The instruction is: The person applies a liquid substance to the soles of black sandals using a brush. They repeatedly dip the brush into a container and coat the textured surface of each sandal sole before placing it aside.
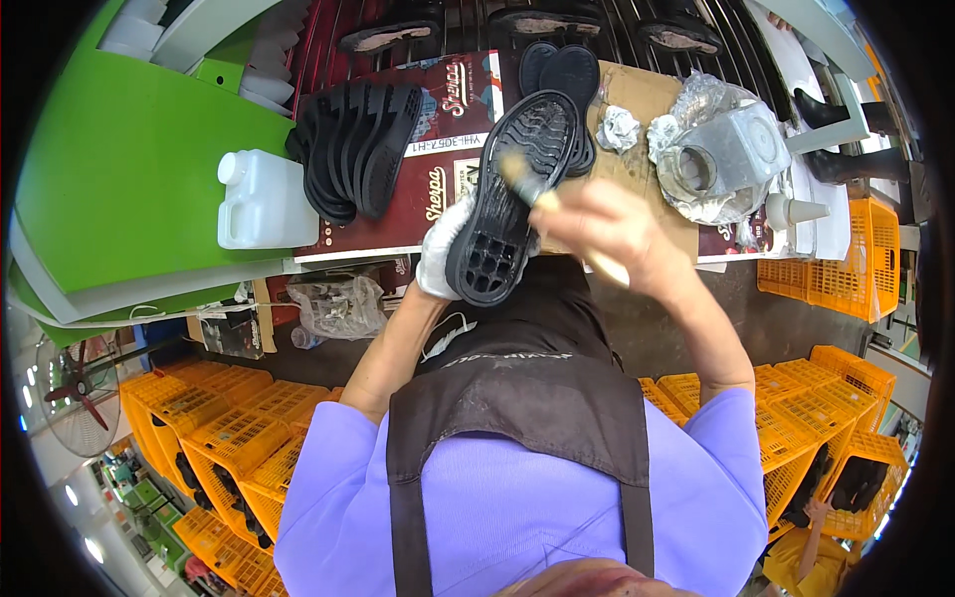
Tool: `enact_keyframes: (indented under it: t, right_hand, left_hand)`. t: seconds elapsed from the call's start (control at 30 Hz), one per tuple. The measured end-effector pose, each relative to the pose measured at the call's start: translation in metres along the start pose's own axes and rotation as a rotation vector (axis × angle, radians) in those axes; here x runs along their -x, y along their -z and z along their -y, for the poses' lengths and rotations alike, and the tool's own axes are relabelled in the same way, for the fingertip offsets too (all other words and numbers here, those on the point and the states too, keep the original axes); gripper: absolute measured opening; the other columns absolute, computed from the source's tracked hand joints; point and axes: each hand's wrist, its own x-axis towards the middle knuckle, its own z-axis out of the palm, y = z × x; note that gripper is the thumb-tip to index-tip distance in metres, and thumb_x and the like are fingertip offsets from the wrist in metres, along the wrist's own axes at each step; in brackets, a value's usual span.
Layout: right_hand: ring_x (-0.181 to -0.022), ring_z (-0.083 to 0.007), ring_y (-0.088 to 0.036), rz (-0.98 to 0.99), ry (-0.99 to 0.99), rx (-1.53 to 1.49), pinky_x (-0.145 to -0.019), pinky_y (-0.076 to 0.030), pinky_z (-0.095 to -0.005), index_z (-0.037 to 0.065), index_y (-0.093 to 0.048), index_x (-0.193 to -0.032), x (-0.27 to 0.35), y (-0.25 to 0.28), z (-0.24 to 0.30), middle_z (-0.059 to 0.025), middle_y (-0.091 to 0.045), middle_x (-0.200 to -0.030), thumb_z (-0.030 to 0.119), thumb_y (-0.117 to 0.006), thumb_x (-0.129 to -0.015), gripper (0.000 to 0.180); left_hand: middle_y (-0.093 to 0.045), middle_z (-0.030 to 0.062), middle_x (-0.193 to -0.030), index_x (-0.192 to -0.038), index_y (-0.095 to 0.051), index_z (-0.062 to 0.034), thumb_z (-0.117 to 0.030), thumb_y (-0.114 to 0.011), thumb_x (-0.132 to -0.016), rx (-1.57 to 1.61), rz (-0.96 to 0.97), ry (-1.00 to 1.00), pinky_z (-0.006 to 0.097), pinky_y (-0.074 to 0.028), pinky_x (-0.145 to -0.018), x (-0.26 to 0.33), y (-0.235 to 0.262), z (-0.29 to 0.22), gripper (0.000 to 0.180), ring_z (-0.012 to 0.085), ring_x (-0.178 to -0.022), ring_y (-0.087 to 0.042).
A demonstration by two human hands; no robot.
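Observation:
A black shoe sole (484, 204) is held up over the near edge of the bench, its hollow inner side facing me and its heel grid toward me. My left hand (438, 261), in a white glove, grips it from beneath and along its left side. In my bare right hand (615, 237) is a brush (525, 181), slightly smeared by motion, its bristles at the middle of the sole. The sole's inner face looks shiny and wet there. Right behind it lie more black soles (569, 75). A row of standing soles (363, 149) leans together to the left.
A white jug (267, 204) stands at the left, by a green panel (129, 169). Plastic-wrapped clear container (741, 144), crumpled white wad (618, 129) and nozzle bottle (796, 211) sit right. Black shoes (681, 38) line the rack behind. Orange crates (279, 413) flank me; another person (811, 557) is lower right.

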Motion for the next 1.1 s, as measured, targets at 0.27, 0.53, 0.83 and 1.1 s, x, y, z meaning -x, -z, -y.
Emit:
enact_keyframes:
  t: [0.27, 0.53, 0.83, 1.1]
  right_hand:
    - [-0.076, -0.0239, -0.058, 0.15, 0.027, -0.411, -0.064, -0.049, -0.0333, 0.006, -0.065, -0.101, 0.001, 0.005, 0.021, -0.0074, -0.058, -0.083, 0.007, -0.068, -0.075, 0.026]
    - [-0.067, -0.0254, -0.059, -0.283, -0.254, 0.037, -0.059, -0.048, -0.0328, 0.003, -0.063, -0.097, 0.002, 0.008, -0.014, -0.0114, -0.06, -0.077, -0.003, -0.066, -0.075, 0.024]
    - [-0.067, -0.0198, -0.058, -0.396, -0.314, -0.437, -0.059, -0.046, -0.0297, -0.002, -0.064, -0.099, 0.022, 0.031, 0.022, -0.0101, -0.06, -0.077, 0.004, -0.067, -0.078, 0.023]
    - [-0.07, -0.0117, -0.055, -0.968, -0.568, -0.716, -0.06, -0.044, -0.0235, -0.003, -0.062, -0.101, 0.075, 0.049, 0.004, -0.0077, -0.058, -0.085, 0.014, -0.063, -0.087, 0.022]
  left_hand:
    - [-0.062, 0.0136, -0.097, -0.113, -0.052, 0.0027, -0.024, -0.032, -0.096, -0.496, -0.176, -0.235, 0.033, -0.053, -0.074, -0.011, -0.009, 0.004, 0.037, 0.0208, -0.082, -0.062]
    - [-0.061, 0.0194, -0.104, -0.123, -0.047, 0.0021, -0.038, -0.03, -0.097, -0.144, -0.056, 0.046, 0.033, -0.053, -0.076, -0.005, -0.006, 0.006, 0.051, 0.0247, -0.089, -0.063]
    - [-0.059, 0.0156, -0.114, -0.13, -0.043, -0.0026, -0.043, -0.023, -0.099, -0.161, -0.173, -0.079, 0.036, -0.048, -0.089, -0.017, -0.03, -0.002, 0.055, 0.0236, -0.099, -0.06]
    - [-0.061, 0.0133, -0.095, -0.124, -0.046, -0.0039, -0.051, -0.031, -0.095, -0.49, 0.106, -0.439, 0.034, -0.053, -0.069, -0.141, -0.188, -0.107, 0.057, 0.0245, -0.077, -0.062]
